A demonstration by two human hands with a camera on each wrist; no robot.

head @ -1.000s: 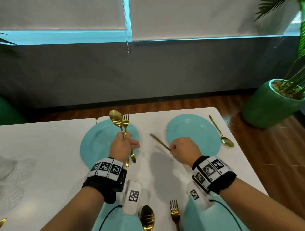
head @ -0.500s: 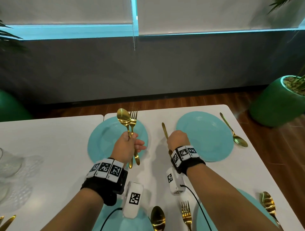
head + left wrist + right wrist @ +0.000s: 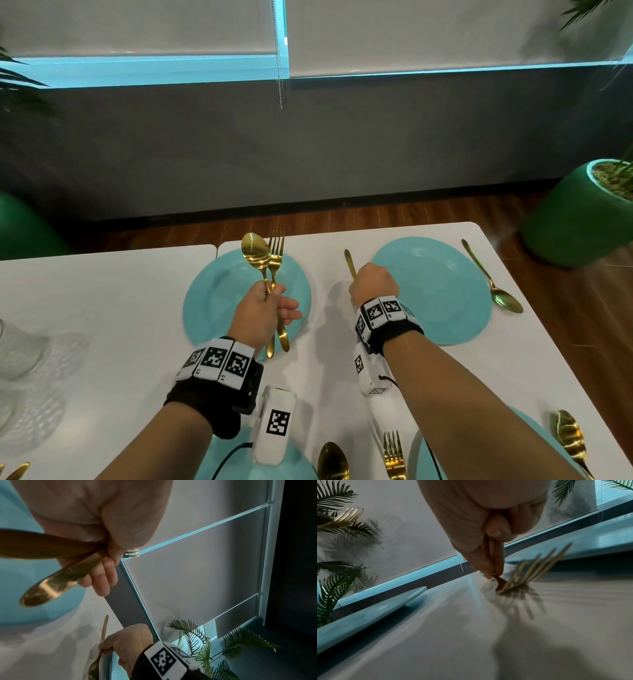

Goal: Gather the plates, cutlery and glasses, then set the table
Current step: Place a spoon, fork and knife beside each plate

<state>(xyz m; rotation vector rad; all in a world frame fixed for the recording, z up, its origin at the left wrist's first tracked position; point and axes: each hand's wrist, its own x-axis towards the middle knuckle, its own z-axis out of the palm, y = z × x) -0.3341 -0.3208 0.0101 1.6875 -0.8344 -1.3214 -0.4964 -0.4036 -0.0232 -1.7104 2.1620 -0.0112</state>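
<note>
Two grips were busy over the white worktop. The left grip was closed around the handles of a shiny gold spoon and a shiny gold fork. It held them side by side with their heads pointing up. Right under that grip lay a round teal plate.

The right grip was pinching a second gold fork with the thumb and fingertips. The long handle stuck out past the knuckles, away from the person. In the right wrist view, the prongs tipped up on the wrist side of the grip, and the fork's neck touched the worktop. This fork sat between the two plates.

Just to the right of the right grip lay a second teal plate. On the far side of that plate from the grip, a lone gold spoon lay flat on the worktop.

Far to the left of the left grip stood some clear glass pieces. Below both wrists, close to the person, lay more gold cutlery beside other teal plates.
</note>
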